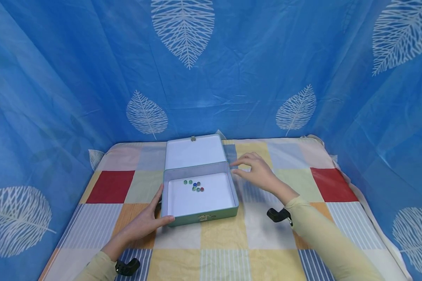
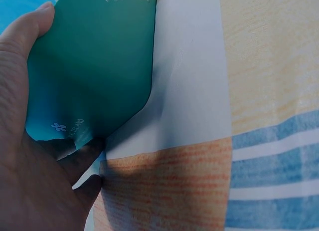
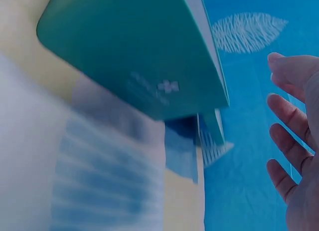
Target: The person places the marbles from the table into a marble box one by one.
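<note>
A green box [image 1: 186, 219] with a white inside stands on the patterned cloth, its hinged lid [image 1: 195, 154] laid back. Several small coloured glass marbles [image 1: 195, 184] lie loose in it, mostly bunched in the middle. At the front left corner my left hand [image 1: 145, 222] holds the box, thumb on the front rim and fingers along the left side. The left wrist view shows that thumb against the green wall [image 2: 94, 66]. Beside the right rim hovers my right hand [image 1: 258, 175], thumb and fingers spread apart with nothing between them; in the right wrist view it is apart from the box.
A checked cloth [image 1: 221, 261] covers the table. Blue curtains [image 1: 232, 78] with white leaf prints enclose the back and both sides. A metal clasp [image 1: 204, 217] sits on the box's front wall. Black straps [image 1: 278, 214] circle both wrists.
</note>
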Demonstrator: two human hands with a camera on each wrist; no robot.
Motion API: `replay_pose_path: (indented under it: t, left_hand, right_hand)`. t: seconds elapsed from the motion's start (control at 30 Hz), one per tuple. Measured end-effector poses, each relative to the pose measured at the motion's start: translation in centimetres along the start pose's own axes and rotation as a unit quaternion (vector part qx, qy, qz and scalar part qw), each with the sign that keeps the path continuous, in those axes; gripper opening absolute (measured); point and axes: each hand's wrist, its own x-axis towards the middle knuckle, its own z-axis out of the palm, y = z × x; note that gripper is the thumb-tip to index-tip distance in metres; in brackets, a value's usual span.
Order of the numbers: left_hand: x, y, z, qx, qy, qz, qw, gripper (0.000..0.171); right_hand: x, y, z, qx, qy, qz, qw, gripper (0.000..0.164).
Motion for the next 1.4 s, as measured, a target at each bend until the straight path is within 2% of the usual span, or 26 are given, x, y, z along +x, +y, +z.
replay_pose_path:
  t: [0.27,0.83,1.03,1.4]
  left_hand:
    - [0.0,0.0,0.1,-0.007,-0.004,0.000,1.0000,0.111]
    - [0.1,-0.3,0.1,-0.006,-0.007,0.001,1.0000,0.110]
    - [0.2,-0.3,0.1,-0.007,-0.007,-0.003,0.9999,0.110]
    - [0.2,-0.3,0.1,-0.008,-0.007,-0.003,0.9999,0.110]
  right_hand:
    - [-1.5,2.3,-2.2,-0.009,0.031,0.013,0.999,0.027]
    - [-4.7,6.2,-5.3,-0.037,0.055,0.087,0.994,0.036]
    - [-5.6,7.8,-5.8,-0.049,0.052,0.115,0.991,0.041]
    - [-6.9,9.8,-5.6,-0.058,0.040,0.134,0.988,0.037]
